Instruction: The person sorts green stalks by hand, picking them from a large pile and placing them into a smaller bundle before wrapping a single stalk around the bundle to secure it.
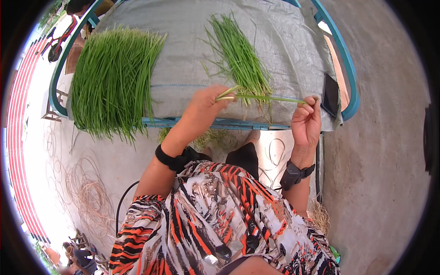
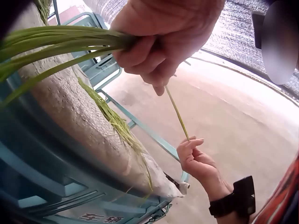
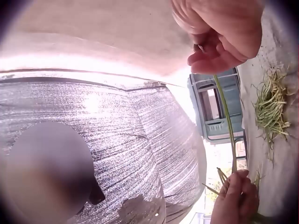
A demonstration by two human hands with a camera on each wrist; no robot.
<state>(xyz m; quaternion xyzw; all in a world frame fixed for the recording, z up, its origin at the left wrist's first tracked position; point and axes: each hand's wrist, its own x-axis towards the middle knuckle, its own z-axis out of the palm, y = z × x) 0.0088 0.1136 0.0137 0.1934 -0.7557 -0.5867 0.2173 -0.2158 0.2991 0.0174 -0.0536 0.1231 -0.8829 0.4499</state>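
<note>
Pinching stalks in your left hand (image 1: 206,103) — your right hand (image 1: 306,123) grips one stalk's (image 1: 277,99) end, above the cloth (image 1: 183,59).

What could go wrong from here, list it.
The stalk stretched between the left hand and right hand might snap if pulled hard. The phone lies near the edge of the cover beside the right hand, so a bump could send it off. The large pile overhangs the front edge; brushing it may drag stalks down.
</note>
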